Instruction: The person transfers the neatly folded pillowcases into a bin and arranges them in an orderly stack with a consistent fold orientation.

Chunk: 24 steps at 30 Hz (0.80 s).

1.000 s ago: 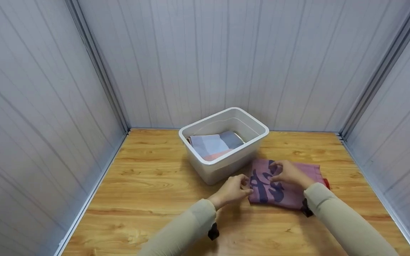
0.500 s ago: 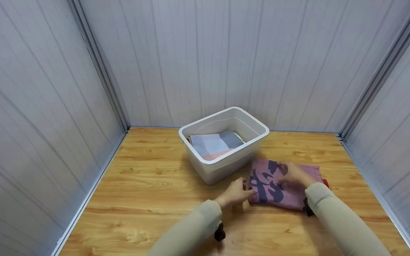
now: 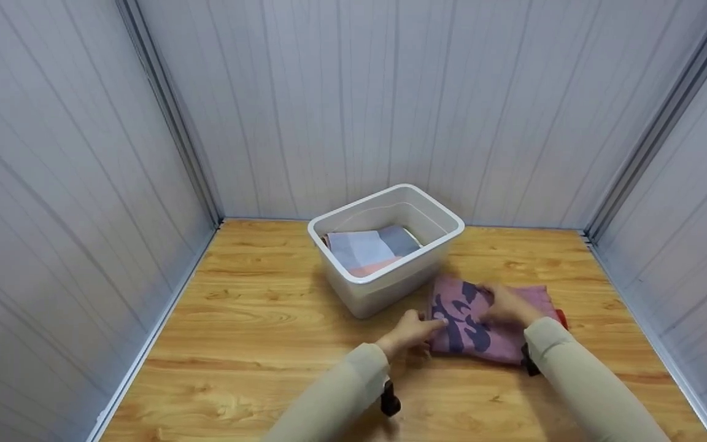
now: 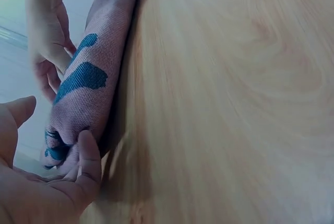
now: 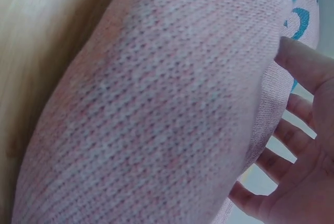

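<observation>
A folded purple-pink cloth [image 3: 470,319] with dark blue patterns lies on the wooden table, right of a white bin. In the left wrist view, the end of the cloth [image 4: 86,88] shows as a thick folded edge. My left hand [image 3: 412,331] is at its left end; one fingertip [image 4: 87,148] presses the edge, while another finger is held clear of it. Over the top of the cloth is my right hand [image 3: 507,305], blurred in the head view. The right wrist view has its fingers spread beside the cloth [image 5: 156,109], with the thumb against it.
The white bin [image 3: 415,270] holds a folded cloth [image 3: 363,248] in grey, white and salmon. Something small and red [image 3: 561,318] shows by the purple cloth's right end. Panel walls enclose the wooden table [image 3: 255,307] at the back and both sides.
My left hand has moved right, onto the cloth's left edge. My right hand has shifted slightly right over the cloth. The cloth's edges have moved a little; the bin has stayed in place.
</observation>
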Motion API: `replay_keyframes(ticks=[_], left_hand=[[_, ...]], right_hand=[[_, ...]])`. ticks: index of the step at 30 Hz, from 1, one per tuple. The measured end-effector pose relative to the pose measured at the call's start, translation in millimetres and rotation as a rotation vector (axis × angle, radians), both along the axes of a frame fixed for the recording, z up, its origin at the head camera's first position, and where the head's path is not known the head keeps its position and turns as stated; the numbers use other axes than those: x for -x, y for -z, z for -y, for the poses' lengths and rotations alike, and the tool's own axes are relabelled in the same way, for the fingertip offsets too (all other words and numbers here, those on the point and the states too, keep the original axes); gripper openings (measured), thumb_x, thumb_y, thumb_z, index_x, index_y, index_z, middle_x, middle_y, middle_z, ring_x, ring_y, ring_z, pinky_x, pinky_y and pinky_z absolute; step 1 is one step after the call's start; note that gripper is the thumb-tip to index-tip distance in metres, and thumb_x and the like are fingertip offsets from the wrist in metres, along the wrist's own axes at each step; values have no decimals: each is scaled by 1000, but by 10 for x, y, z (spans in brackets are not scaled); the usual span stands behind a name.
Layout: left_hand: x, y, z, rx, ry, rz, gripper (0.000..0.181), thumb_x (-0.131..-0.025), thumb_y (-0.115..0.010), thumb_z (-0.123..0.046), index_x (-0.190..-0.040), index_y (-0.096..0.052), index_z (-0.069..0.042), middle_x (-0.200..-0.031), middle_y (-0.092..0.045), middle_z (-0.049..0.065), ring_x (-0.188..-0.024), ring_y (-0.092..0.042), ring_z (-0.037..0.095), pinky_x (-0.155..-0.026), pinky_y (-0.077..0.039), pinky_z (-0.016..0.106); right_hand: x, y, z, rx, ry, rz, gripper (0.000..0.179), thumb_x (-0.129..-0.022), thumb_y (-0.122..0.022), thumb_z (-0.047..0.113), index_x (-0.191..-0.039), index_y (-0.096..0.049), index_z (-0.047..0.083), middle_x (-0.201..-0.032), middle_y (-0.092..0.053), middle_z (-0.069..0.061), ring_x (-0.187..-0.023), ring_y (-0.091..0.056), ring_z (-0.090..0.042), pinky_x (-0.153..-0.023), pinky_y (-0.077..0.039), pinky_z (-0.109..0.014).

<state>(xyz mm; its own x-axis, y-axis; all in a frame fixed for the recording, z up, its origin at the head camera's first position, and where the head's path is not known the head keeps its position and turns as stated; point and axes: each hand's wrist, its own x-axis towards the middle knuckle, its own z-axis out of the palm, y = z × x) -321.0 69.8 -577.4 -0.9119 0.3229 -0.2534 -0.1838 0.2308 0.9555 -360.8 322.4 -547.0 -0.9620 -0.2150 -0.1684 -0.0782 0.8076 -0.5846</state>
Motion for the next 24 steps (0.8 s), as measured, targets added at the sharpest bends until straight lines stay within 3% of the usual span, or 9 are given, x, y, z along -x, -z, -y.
replay_keyframes(ticks=[3,6,9,13,18,24], left_hand=[[-5,35,-67,25,-22,-21,36,-76,-70,-40,-85,-61,-7,-75,-56,3,-65,-58,23,-61,-52,41],[-8,74,-147,60,-61,-65,39,-71,-74,-38,-86,-60,-6,-79,-57,1,-69,-53,14,-65,-48,32],[-3,103,-224,76,-97,-110,44,-68,-78,-31,-95,-57,-3,-87,-58,2,-78,-54,15,-75,-46,30],[2,109,-276,74,-104,-199,51,-65,-79,-16,-106,-53,0,-95,-58,5,-89,-55,19,-86,-43,33],[-14,73,-263,80,-88,-269,52,-62,-78,-9,-106,-52,-3,-98,-56,5,-92,-54,19,-88,-42,33],[-20,-33,-181,68,-71,-274,46,-66,-75,-6,-106,-54,-13,-98,-56,1,-89,-53,15,-84,-43,32]], right_hand=[[-18,-1,19,8,-22,-9,76,-66,-81,14,-132,-44,5,-129,-47,-18,-113,-44,-33,-96,-33,-52],[-23,7,32,12,-67,-53,75,-64,-82,14,-129,-46,1,-124,-50,-20,-111,-46,-34,-94,-35,-51],[-24,11,32,15,-84,-75,75,-63,-83,15,-127,-47,-2,-122,-51,-20,-111,-46,-34,-94,-35,-51],[-32,-13,38,11,-53,-38,75,-64,-83,16,-128,-48,2,-124,-50,-18,-111,-46,-33,-94,-34,-51],[-34,-70,32,-11,-47,-34,73,-66,-82,17,-130,-48,6,-125,-50,-16,-109,-47,-31,-93,-36,-50],[-1,-192,54,50,-100,-114,74,-67,-81,14,-132,-45,6,-128,-48,-19,-115,-44,-39,-95,-34,-52]])
